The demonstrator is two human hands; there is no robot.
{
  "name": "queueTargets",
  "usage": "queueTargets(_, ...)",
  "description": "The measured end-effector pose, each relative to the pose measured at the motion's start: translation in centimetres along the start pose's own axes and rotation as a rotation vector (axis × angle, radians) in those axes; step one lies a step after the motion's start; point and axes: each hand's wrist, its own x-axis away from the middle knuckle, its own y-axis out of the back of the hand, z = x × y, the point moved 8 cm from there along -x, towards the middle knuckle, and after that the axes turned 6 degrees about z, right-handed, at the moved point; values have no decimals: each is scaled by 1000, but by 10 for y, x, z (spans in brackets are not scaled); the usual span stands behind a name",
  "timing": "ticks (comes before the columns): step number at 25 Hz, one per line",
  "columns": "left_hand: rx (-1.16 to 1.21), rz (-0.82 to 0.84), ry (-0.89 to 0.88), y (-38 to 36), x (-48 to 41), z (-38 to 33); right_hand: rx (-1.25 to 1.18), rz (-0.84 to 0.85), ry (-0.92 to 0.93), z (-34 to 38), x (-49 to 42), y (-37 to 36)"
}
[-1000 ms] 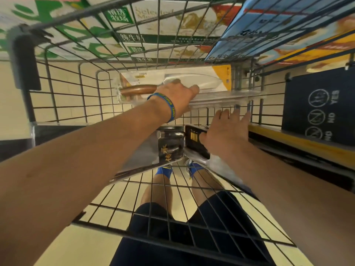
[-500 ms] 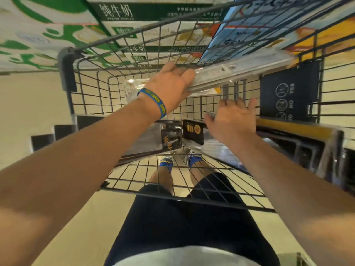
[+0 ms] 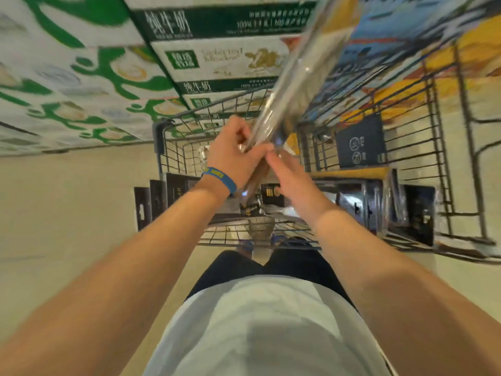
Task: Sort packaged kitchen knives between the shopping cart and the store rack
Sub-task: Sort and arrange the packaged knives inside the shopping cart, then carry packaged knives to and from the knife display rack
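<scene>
Head view: a clear packaged knife [image 3: 287, 85], motion-blurred, is held raised above the shopping cart [image 3: 444, 158], slanting up and away. Its lower end is clasped by the curled fingers of the left hand [image 3: 233, 156], on which a blue wristband [image 3: 219, 176] is worn. The right hand [image 3: 287, 177] is laid against the package, fingers straight. Milk cartons [image 3: 217, 61] are stacked beyond.

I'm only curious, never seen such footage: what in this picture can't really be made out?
All in the head view:
1. Knife package gripped by the left hand: label and blade smeared by motion blur, top end cut off by the upper edge.
2. Boxes in the cart: mostly hidden behind the left hand and right hand.
3. Dark sign: symbols too small and blurred.
</scene>
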Motion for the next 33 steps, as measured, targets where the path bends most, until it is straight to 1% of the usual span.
queueTargets(2,310,30,108,7,6,-5,-135,5,116,22,13,2)
queueTargets(3,401,52,148,7,10,-7,-182,2,170,32,19,2)
queueTargets(5,522,53,211,5,21,-14,-262,-21,240,47,33,5)
queueTargets(8,694,-41,447,1,52,-6,-341,-91,229,46,59,25)
queueTargets(9,708,-76,478,4,60,-6,-358,-128,218,43,67,41)
queueTargets(11,668,-129,419,16,70,-15,-350,-192,216,43,87,72)
queueTargets(13,590,-148,332,25,77,-32,-280,-202,265,50,106,97)
queueTargets(16,587,-228,208,25,98,-66,-139,-145,340,69,140,113)
queueTargets(19,672,-334,130,25,129,-85,20,-91,440,95,171,113)
queueTargets(20,699,-386,127,29,142,-88,54,-76,486,104,178,108)
queueTargets(22,718,-552,135,45,174,-86,82,-51,556,119,190,91)
queueTargets(23,669,-656,134,57,193,-83,109,-43,578,127,194,79)
queueTargets(25,494,-875,145,87,242,-77,210,10,611,140,202,39)
queueTargets(29,448,-1231,137,137,351,-64,309,222,662,147,229,-67)
queueTargets(31,478,-1393,108,162,409,-58,364,322,695,148,251,-123)
queueTargets(33,446,-1539,105,188,471,-52,422,408,745,149,279,-183)
